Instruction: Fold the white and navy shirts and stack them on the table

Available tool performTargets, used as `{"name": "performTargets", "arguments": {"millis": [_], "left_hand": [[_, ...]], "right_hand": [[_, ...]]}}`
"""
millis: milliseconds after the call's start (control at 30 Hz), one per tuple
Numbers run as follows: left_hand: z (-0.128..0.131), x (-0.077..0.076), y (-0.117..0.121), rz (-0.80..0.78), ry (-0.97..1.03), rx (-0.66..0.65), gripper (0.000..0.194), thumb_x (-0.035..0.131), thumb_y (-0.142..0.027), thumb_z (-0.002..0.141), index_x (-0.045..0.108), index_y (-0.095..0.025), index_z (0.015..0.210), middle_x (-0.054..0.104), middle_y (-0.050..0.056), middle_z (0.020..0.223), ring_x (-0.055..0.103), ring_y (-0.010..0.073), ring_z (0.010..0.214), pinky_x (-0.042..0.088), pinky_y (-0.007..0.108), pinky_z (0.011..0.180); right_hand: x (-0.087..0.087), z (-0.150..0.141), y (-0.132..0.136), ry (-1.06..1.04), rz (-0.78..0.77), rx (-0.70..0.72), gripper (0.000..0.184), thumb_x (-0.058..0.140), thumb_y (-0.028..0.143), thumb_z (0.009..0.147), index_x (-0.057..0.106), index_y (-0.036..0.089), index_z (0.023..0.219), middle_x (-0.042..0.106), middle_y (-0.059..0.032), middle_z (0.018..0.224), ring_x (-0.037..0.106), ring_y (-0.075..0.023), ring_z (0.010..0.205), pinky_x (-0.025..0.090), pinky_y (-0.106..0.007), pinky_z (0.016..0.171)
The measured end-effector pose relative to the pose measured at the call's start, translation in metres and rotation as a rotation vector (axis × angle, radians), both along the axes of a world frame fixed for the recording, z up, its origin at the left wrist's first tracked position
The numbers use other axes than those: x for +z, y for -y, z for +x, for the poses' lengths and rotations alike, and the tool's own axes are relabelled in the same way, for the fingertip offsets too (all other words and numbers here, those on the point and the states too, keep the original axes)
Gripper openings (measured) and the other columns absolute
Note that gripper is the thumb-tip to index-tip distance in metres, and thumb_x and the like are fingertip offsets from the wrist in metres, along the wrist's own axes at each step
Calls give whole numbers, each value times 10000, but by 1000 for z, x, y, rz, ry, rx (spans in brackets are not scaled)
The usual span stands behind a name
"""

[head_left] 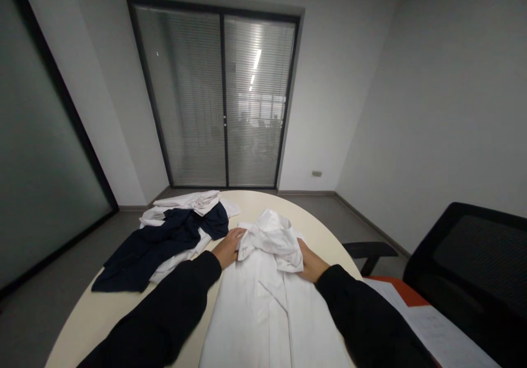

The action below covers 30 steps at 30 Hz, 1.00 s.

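Note:
A white shirt lies lengthwise on the round table, its body stretching toward me and its collar end bunched up at the far side. My left hand is at the left of the bunched collar, fingers closed on the cloth. On the opposite side my right hand grips the shirt too, with most of its fingers hidden behind the fabric. Both forearms wear black sleeves.
Left on the table is a loose heap with a dark navy garment and white clothes. A black office chair stands at the right, with papers on an orange surface beside it. Glass panels with blinds are beyond.

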<state>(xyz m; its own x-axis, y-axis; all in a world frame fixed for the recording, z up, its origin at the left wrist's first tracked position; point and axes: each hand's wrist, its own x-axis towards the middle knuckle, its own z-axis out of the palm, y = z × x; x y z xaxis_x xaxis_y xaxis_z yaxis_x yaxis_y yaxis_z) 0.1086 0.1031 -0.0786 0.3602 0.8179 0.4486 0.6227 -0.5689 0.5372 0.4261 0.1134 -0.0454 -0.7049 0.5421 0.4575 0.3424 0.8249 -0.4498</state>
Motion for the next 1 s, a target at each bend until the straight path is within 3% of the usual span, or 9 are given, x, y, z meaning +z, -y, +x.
{"name": "performTargets", "arguments": {"millis": [133, 300, 433, 533, 700, 833, 933, 1000], "left_hand": [[1, -4, 7, 83, 1, 15, 535, 525, -1, 712, 631, -185, 1203, 514, 127, 1337, 454, 273, 1215, 372, 444, 1074], [-2, -3, 25, 55, 122, -13, 294, 563, -102, 754, 680, -174, 1014, 637, 126, 1112, 542, 265, 1084, 436, 398, 963], [-9, -6, 31, 52, 221, 28, 105, 578, -121, 723, 635, -190, 779, 643, 102, 1072, 563, 246, 1055, 426, 381, 954], [-13, -9, 37, 56, 244, 73, 96, 529, -125, 736, 601, -189, 725, 627, 93, 1056, 567, 228, 1026, 450, 341, 875], [-5, 0, 53, -30, 190, 326, 174, 443, -283, 887, 580, -182, 921, 576, 22, 806, 534, 146, 625, 418, 268, 630], [7, 10, 62, -254, 87, 513, 424, 492, -488, 886, 514, -193, 1190, 584, -7, 711, 589, 194, 656, 401, 288, 640], [15, 13, 62, -364, 126, 510, 558, 626, -470, 811, 468, -181, 1262, 581, -15, 653, 614, 221, 668, 416, 296, 637], [17, 16, 61, -470, 358, 412, 554, 673, -369, 786, 447, -169, 1250, 609, -4, 690, 626, 206, 654, 451, 288, 619]], "right_hand": [[2, 2, 0, -43, 5, -12, 632, 738, 404, 745, 566, 227, 1327, 533, -143, 1372, 466, -339, 1274, 374, -462, 1074], [-6, 18, 7, -194, -55, -67, 257, 549, 284, 883, 723, 258, 1070, 641, -110, 1187, 556, -270, 1156, 447, -421, 994], [-20, 33, 3, -279, -32, -81, 161, 631, 368, 843, 765, 283, 816, 679, -96, 1014, 558, -280, 1119, 426, -457, 1007], [-30, 41, 0, -240, -46, -122, 180, 701, 433, 782, 763, 267, 815, 675, -118, 984, 580, -289, 1044, 447, -461, 955], [-29, 43, 7, -203, -123, -178, 235, 545, 341, 879, 737, 231, 960, 613, -126, 1120, 572, -262, 1072, 459, -421, 939], [-18, 42, 16, -201, -134, -178, 310, 426, 279, 908, 693, 229, 1059, 604, -101, 1125, 570, -249, 1091, 447, -412, 974], [-16, 38, 20, -218, -162, -190, 316, 448, 336, 921, 646, 231, 1143, 604, -109, 1191, 544, -265, 1159, 430, -432, 1012], [-20, 35, 19, -220, -226, -185, 347, 569, 383, 877, 619, 224, 1182, 585, -125, 1261, 519, -282, 1215, 423, -445, 1029]]}}
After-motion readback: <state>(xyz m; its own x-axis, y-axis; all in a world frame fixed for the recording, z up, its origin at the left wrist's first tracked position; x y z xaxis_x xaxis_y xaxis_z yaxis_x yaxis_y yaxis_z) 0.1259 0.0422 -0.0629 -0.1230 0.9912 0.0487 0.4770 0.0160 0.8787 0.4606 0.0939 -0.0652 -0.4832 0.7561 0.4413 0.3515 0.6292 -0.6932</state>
